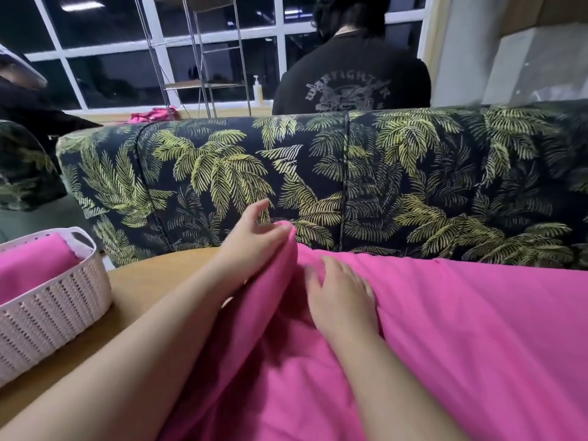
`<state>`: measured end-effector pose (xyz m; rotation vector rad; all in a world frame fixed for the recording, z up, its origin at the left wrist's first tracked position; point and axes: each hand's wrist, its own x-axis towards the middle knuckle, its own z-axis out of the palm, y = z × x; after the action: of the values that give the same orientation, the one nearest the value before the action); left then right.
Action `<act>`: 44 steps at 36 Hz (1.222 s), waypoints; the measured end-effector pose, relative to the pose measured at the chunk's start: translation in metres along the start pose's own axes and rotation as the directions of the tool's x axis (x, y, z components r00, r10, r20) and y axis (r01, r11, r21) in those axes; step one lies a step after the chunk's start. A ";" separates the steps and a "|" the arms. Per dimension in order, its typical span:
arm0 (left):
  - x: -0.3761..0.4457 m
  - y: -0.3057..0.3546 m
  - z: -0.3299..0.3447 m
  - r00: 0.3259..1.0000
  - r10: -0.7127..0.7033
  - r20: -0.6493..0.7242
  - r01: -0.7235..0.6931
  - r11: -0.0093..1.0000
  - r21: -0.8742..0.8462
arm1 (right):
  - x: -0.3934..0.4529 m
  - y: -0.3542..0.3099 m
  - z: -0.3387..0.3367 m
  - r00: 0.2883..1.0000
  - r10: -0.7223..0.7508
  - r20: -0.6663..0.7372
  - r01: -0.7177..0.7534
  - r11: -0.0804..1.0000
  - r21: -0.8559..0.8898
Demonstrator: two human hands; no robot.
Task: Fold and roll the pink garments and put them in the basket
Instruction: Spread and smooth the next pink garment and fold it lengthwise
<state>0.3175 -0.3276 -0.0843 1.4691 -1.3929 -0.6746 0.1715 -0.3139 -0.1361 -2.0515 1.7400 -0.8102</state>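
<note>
My left hand point(254, 237) pinches a raised fold of the bright pink, thin woven garment point(445, 329) at the far edge of the round tan wooden table point(152, 275), fingers curled on the cloth's lifted ridge. My right hand point(342, 297) lies flat on the same garment just beside that fold, fingers straight and spread, pressing the cloth down rather than gripping it.

The garment covers the right and near part of the table and runs out of view at the near and right edges. I judge it light, soft and limp: it creases deeply between my forearms and holds no shape of its own. The surface looks smooth, so I expect layers to slide on each other during rolling. It is not fragile. The best hold, in my judgement, is along an edge or fold line, both hands well apart, with one palm pinning the cloth.

The pale pink plastic basket point(60, 300) with a woven-pattern wall stands at the left edge of the table, well apart from my hands. It holds one pink garment already point(31, 265), which reaches the rim; I cannot tell how much room remains.

Beyond the table stands a dark sofa point(318, 173) printed with green palm leaves, and a person in a black shirt point(350, 81) sits behind it.
</note>
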 end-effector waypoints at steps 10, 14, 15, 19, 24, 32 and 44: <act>-0.013 -0.039 0.038 0.977 0.100 0.189 -0.104 0.995 0.011 | 0.002 -0.002 0.004 0.997 -0.074 0.018 0.069 0.980 0.185; -0.007 -0.047 0.035 0.981 0.104 0.161 -0.124 0.986 0.115 | 0.003 -0.003 0.002 0.998 -0.037 0.055 0.032 0.996 0.078; -0.005 -0.048 0.035 0.979 0.103 0.178 -0.131 0.980 0.153 | 0.003 -0.003 0.002 0.998 -0.030 0.055 0.027 0.997 0.068; 0.005 -0.046 0.038 0.973 0.120 0.199 -0.173 0.946 0.275 | 0.002 -0.003 -0.001 0.999 -0.021 0.024 0.018 0.994 0.109; 0.023 -0.047 0.042 0.984 0.179 0.009 -0.161 0.860 0.484 | -0.001 -0.003 -0.008 0.999 -0.038 0.015 0.034 0.980 0.194; 0.043 -0.044 0.037 0.970 0.111 -0.217 -0.020 0.922 0.386 | 0.000 -0.002 -0.002 0.997 -0.045 0.062 0.038 0.994 0.105; 0.110 0.012 -0.004 0.903 0.008 -0.429 0.007 0.999 0.033 | -0.003 -0.004 0.001 0.993 -0.087 0.074 0.086 0.996 0.012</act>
<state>0.3376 -0.4301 -0.0482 1.5314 -1.0636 -0.2969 0.1753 -0.3100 -0.1355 -2.1361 1.6152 -0.7546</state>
